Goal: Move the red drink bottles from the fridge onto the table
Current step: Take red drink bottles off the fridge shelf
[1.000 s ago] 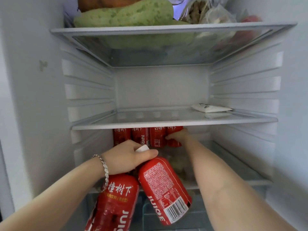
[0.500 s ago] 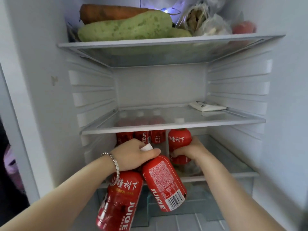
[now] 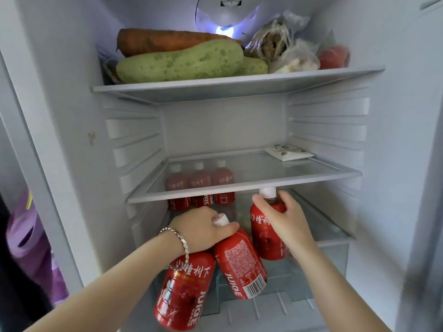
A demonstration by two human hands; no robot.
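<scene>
Here, below the glass shelf (image 3: 311, 180), left grip (image 3: 203, 227) holds two red bottles (image 3: 184, 291); right grip (image 3: 282, 216) clasps a third bottle (image 3: 263, 236).

Single head view, close, facing forward into open fridge (image 3: 223, 130) shelves

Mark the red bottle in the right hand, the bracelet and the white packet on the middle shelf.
Red bottle (image 3: 263, 238), gripped by right hand (image 3: 285, 216): head view, front label.
Bracelet (image 3: 185, 245): head view, silver links.
White packet (image 3: 288, 152): head view, centre of top face.
</scene>
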